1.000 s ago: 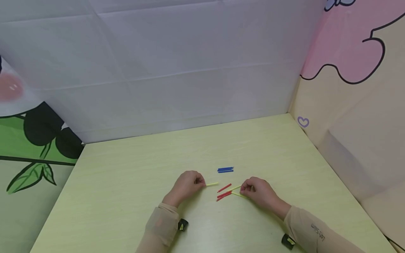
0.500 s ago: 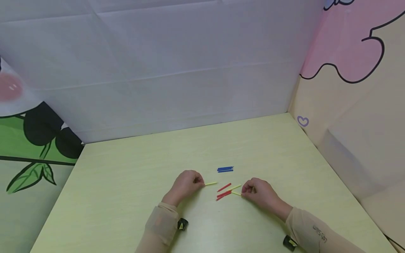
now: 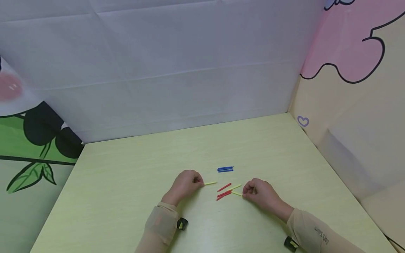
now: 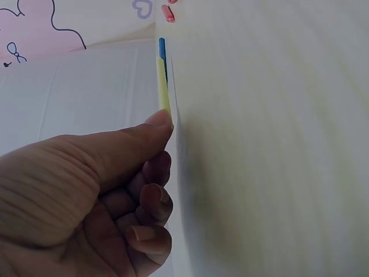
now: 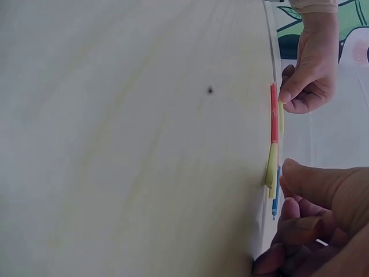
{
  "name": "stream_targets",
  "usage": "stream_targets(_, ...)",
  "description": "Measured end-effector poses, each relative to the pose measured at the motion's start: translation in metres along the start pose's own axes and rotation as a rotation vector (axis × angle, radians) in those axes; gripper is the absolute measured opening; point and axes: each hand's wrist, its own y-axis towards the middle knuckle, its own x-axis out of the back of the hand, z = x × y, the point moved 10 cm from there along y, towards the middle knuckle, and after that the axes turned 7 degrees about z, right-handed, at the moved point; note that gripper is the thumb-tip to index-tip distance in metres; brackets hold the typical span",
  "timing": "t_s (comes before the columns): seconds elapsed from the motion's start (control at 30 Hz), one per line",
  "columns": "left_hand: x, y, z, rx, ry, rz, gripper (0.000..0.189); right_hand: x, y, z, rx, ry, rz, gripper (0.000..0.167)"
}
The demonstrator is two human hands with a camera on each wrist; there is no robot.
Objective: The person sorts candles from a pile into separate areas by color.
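My left hand [image 3: 187, 183] pinches one end of a thin yellow stick [image 3: 210, 183] between thumb and fingertips; the left wrist view shows the yellow stick [image 4: 164, 86] pointing away from the thumb. To its right lie several red sticks [image 3: 224, 187], two of them overlapping the ends of two other yellow sticks [image 3: 236, 194]. My right hand [image 3: 261, 193], fingers curled, is at the outer end of the lower yellow stick. In the right wrist view that yellow stick [image 5: 270, 167] shows beside the thumb; whether the fingers hold it is unclear.
Several blue sticks [image 3: 225, 169] lie side by side behind the red ones. The pale wooden table [image 3: 126, 196] meets a white cloth backdrop [image 3: 190, 70] at its far edge. Printed panels stand at left and right. Black wrist devices [image 3: 182, 224] sit at the sleeves.
My right hand has shifted slightly right and toward the near edge, to the end of the lower yellow stick. My left hand has drawn slightly left with its yellow stick.
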Motion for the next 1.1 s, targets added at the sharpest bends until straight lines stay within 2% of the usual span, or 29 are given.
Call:
stream_targets(0.33, 0.0009, -0.0003, 0.0011, 0.013, -0.004, -0.002, 0.009, 0.0011, -0.0016, -0.0004, -0.013, -0.004, 0.000, 0.012)
stream_targets(0.77, 0.0014, -0.0014, 0.0017, -0.001, -0.006, -0.013, 0.010, -0.0001, -0.0021, 0.0001, 0.003, -0.038, 0.005, 0.014)
stream_targets(1.1, 0.0016, -0.0011, 0.0013, 0.001, 0.014, -0.019, 0.010, -0.0018, -0.0005, -0.0034, -0.023, -0.052, 0.009, 0.014)
